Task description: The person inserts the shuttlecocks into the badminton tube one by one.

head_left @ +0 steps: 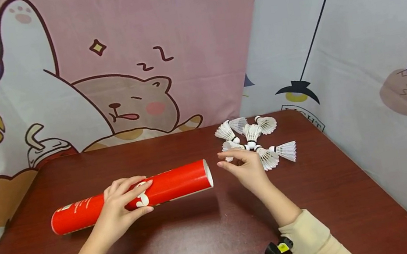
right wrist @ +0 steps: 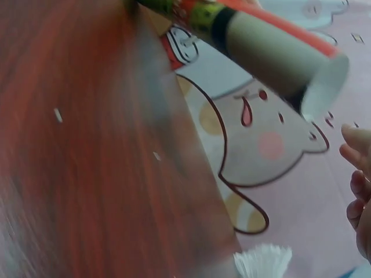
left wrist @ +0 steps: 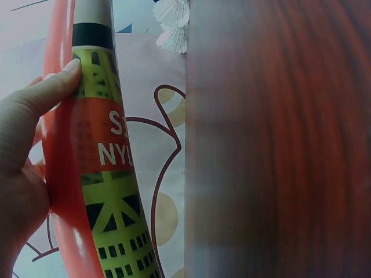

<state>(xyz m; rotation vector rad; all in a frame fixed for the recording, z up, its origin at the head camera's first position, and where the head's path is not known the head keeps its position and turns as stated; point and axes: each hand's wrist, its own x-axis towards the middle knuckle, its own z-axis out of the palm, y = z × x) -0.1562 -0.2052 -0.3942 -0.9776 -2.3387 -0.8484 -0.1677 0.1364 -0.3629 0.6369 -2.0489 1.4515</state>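
My left hand [head_left: 118, 209] grips a red shuttlecock tube [head_left: 182, 181] around its middle, fingers over the top and thumb on the near side. The tube lies crosswise, its right end raised off the table and facing right, uncapped. Its underside carries a yellow-green patterned label [left wrist: 113, 214] in the left wrist view. Just beyond the tube's mouth is my right hand [head_left: 249, 172], fingers loosely bent, thumb and forefinger apart with nothing between them. White shuttlecocks [head_left: 286, 151], several of them, lie in a loose cluster behind the right hand, which overlaps part of the group.
Everything is on a dark red-brown wooden table [head_left: 191, 253]. Printed cartoon cloth [head_left: 192, 57] hangs along its back and right edges. Small pale scraps [right wrist: 58, 115] are scattered on the tabletop. A black wrist device [head_left: 279, 249] sits by the right cuff.
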